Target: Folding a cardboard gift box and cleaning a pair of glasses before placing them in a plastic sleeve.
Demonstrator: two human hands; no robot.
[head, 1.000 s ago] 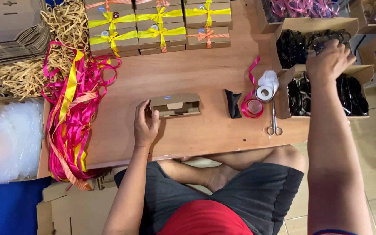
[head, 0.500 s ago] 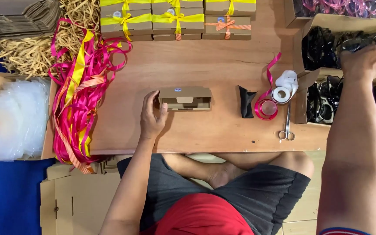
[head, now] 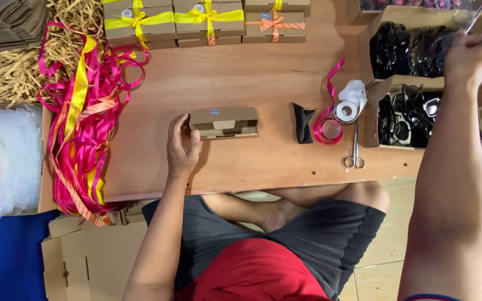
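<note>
Seemingly the right hand (head: 470, 56) pinches a blurred clear wrapper (head: 467, 28); left hand (head: 181, 146) steadies the box (head: 224, 121).

- My left hand (head: 181, 146) rests palm down on the wooden table (head: 252, 78), fingers curled against the left end of a small brown cardboard box (head: 224, 122).
- That box lies flat and lengthwise, its lid part open toward me, showing a folded insert inside; it sits near the table's middle, at about 3 o'clock from my left hand.
- My right hand (head: 471, 56) is raised at roughly 2 o'clock from the box, pinching a clear plastic bag (head: 464, 30) with something dark in it, over the open carton of black items (head: 414, 53).
</note>
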